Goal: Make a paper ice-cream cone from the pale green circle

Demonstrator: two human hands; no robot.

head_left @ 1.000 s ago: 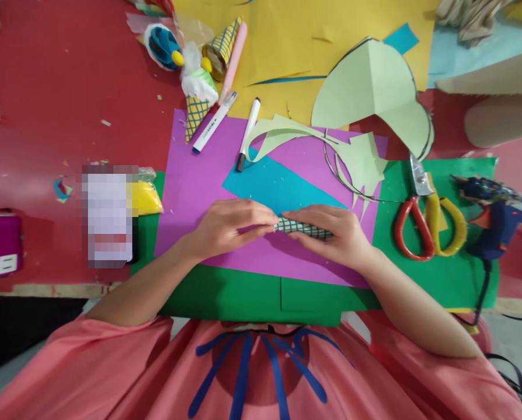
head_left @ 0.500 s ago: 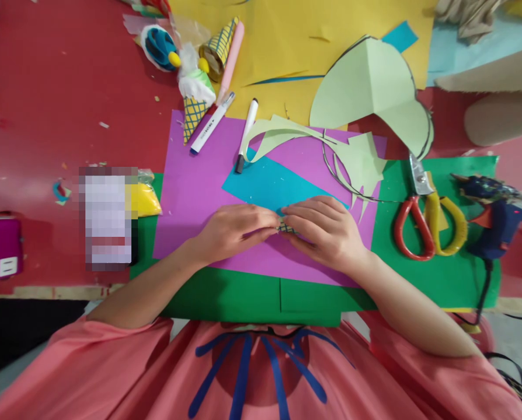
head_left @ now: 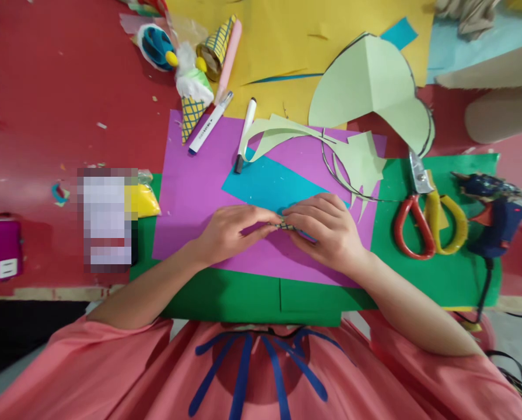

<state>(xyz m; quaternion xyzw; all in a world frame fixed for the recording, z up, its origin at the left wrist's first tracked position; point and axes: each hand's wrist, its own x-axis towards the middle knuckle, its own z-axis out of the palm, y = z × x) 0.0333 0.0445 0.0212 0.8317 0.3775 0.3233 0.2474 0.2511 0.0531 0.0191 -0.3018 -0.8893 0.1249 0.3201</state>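
My left hand [head_left: 230, 232] and my right hand [head_left: 329, 230] meet over the purple sheet [head_left: 191, 192]. Between their fingertips is a small yellow paper piece with a dark criss-cross pattern [head_left: 284, 225], which looks rolled or folded. The left thumb and fingers pinch its left end. My right fingers curl over its other end and hide most of it, with a strip of blue edge showing beneath them. Just beyond the hands lies a blue paper sheet [head_left: 270, 179], partly covered by the right hand.
Pale green paper scraps [head_left: 361, 157], a marker [head_left: 246, 137] and a second marker [head_left: 211, 123] lie beyond. Scissors [head_left: 418, 175] and a glue gun [head_left: 501, 221] are at right. Decorated paper cones [head_left: 192, 116], a yellow packet [head_left: 146, 198] and a purple box [head_left: 0, 248] sit at left.
The patterned piece has turned slightly between my fingers, and a blue edge now shows under my right hand. Both hands stay in nearly the same place.
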